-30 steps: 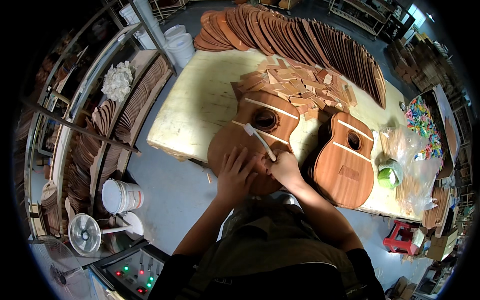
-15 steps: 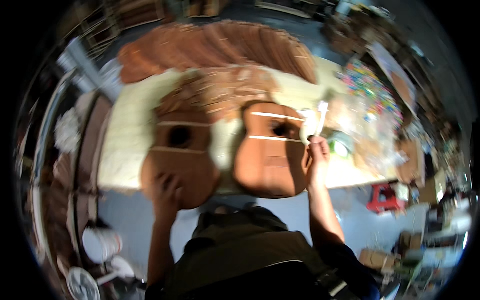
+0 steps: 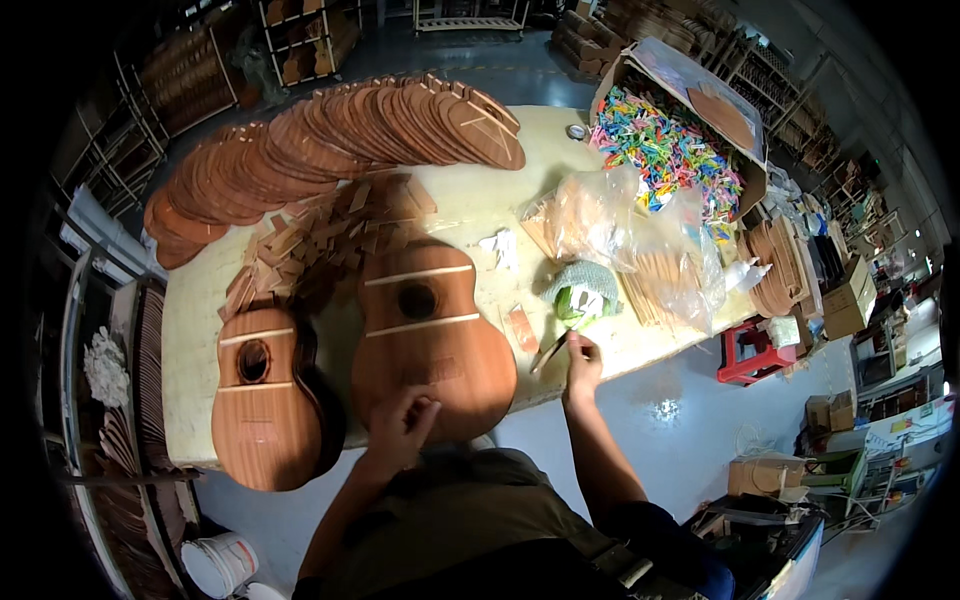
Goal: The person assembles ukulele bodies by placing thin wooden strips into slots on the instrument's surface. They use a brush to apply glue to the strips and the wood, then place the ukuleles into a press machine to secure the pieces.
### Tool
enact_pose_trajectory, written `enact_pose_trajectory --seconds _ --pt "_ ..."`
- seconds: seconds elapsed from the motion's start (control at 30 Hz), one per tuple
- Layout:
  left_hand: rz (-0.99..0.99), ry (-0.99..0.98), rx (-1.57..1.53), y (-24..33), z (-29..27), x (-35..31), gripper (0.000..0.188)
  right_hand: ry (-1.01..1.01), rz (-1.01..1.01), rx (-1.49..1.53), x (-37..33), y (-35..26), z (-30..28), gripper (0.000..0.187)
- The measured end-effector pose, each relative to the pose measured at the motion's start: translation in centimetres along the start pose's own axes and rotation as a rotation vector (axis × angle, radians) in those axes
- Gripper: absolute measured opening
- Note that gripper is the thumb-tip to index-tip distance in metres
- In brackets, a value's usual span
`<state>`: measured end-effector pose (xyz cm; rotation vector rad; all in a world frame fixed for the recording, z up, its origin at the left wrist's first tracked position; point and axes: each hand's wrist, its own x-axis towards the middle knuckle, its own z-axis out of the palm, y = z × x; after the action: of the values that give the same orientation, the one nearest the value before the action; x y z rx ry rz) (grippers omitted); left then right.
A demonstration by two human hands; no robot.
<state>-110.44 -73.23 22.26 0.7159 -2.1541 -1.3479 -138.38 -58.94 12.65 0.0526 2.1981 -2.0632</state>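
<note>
My right hand (image 3: 583, 370) is closed around a thin brush-like tool (image 3: 549, 355) at the table's front edge. It is beside a green-and-white pot (image 3: 582, 300) with a grey-green cloth wrapped about its rim. The tool's dark end points down and left; its other end is hard to make out against the pot. My left hand (image 3: 402, 425), fingers curled, is at the lower part of a brown ukulele-shaped body (image 3: 430, 360) with two pale strips and a round hole. Whether something small is between those fingers I cannot see. A second such body (image 3: 265, 410) lies to its left.
A row of overlapping wooden plates (image 3: 340, 130) runs along the table's far side, with a heap of thin wood pieces (image 3: 310, 235) before it. At right are plastic bags of wood strips (image 3: 650, 260) and a box of coloured clips (image 3: 665, 140). A red stool (image 3: 750, 350) stands beyond.
My view has shifted, and both bodies now appear further left. My right hand has brought the tool, earlier held white end up, down beside the pot. My left hand's fingers are now curled.
</note>
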Motion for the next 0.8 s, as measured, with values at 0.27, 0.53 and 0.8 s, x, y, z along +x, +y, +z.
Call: enact_pose_trajectory --seconds 0.27,0.53,0.8 --pt "-0.005 -0.046 0.118 -0.3 1.9 1.3 0.011 -0.053 -0.599 -0.372 20.7 -11.0 2.3 0.015" --pt "0.086 0.032 0.221 -3.3 2.2 0.0 0.011 -0.601 -0.992 -1.010 31.6 0.9 12.2 0.027" --pt "-0.009 0.014 0.054 -0.7 2.0 0.4 0.016 -0.394 -0.599 -1.103 30.1 -5.0 13.2 0.025"
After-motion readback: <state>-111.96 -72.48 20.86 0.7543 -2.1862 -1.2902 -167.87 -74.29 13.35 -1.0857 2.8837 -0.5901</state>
